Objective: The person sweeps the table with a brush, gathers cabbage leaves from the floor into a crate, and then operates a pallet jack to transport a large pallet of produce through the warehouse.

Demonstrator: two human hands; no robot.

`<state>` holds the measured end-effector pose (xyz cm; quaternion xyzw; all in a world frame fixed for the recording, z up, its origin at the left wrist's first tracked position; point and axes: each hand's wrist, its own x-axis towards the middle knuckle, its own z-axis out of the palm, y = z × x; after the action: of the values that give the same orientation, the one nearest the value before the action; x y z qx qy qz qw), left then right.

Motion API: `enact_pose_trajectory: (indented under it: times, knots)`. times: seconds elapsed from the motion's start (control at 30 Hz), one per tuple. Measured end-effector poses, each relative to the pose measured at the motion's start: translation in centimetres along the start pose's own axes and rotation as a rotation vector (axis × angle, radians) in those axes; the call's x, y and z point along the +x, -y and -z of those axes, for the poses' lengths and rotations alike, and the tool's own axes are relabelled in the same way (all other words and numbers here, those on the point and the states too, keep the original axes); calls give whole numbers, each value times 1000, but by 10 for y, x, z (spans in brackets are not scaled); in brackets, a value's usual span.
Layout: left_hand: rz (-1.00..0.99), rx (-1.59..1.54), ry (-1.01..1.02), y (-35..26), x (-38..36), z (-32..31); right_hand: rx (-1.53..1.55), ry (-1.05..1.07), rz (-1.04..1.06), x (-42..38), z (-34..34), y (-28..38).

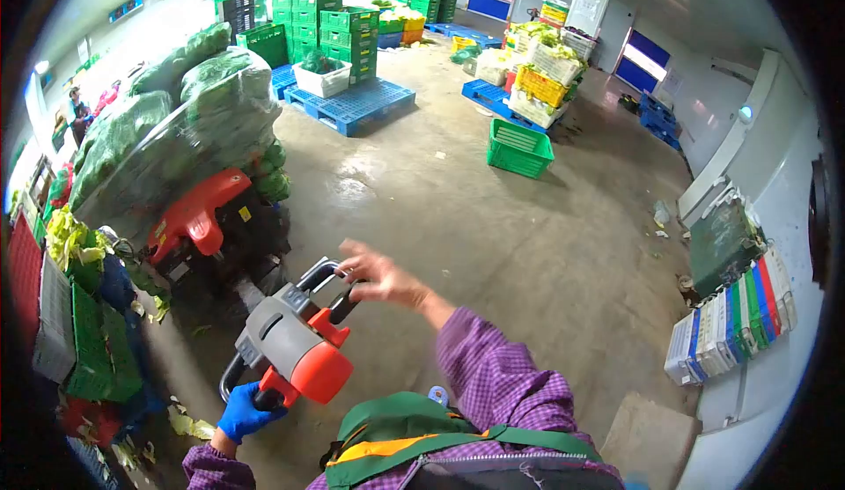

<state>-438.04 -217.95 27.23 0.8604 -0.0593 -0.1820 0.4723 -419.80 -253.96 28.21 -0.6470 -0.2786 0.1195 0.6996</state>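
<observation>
The grey and red control handle of an electric pallet jack (280,324) stands tilted in front of me. My left hand (249,412), in a blue glove, is wrapped round its left grip. Bare and slightly blurred, my right hand (385,277) is raised at the right grip (341,305) with its fingers spread. Beyond the handle is the jack's red cover (201,213). A tall load of plastic-wrapped green vegetable bags (180,125) rises right behind that cover.
Stacked green crates (349,45) and a blue pallet (361,107) stand ahead. A green crate (519,148) sits on the floor at centre right, near loaded vegetable crates (541,85). Colourful crates (731,314) line the right wall. More crates (97,345) and leaf scraps lie left.
</observation>
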Motion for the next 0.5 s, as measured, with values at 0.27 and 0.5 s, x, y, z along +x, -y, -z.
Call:
enact_pose_trajectory:
  times: [0.27,0.5]
  knots:
    - [21,16,-70,-18,-9,1,-92,-977,133,26,177,136]
    - [1,-3,-28,-24,-7,2,-204,-280,2,25,111,94]
